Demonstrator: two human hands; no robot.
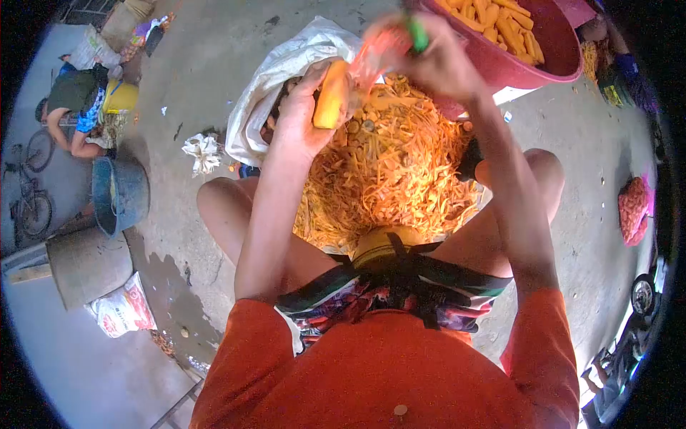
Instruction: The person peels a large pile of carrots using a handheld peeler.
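Note:
My left hand (304, 114) grips an orange carrot (331, 96), held upright over a large heap of carrot peelings (389, 175) between my knees. Just to the right, my right hand (436, 61) holds a green-handled peeler (416, 34) against the carrot's upper end; a blurred strip of peel (371, 53) stretches between peeler and carrot. A red basin (532, 68) with several peeled carrots (500, 28) sits beyond my right hand. A white sack (275, 82) lies open behind my left hand.
A blue bucket (118, 193) and a grey concrete block (86, 264) stand at the left, with a printed bag (123, 309) beside them. Another person (78, 107) crouches far left near a bicycle (32, 193). A red mesh bag of carrots (634, 209) lies at the right.

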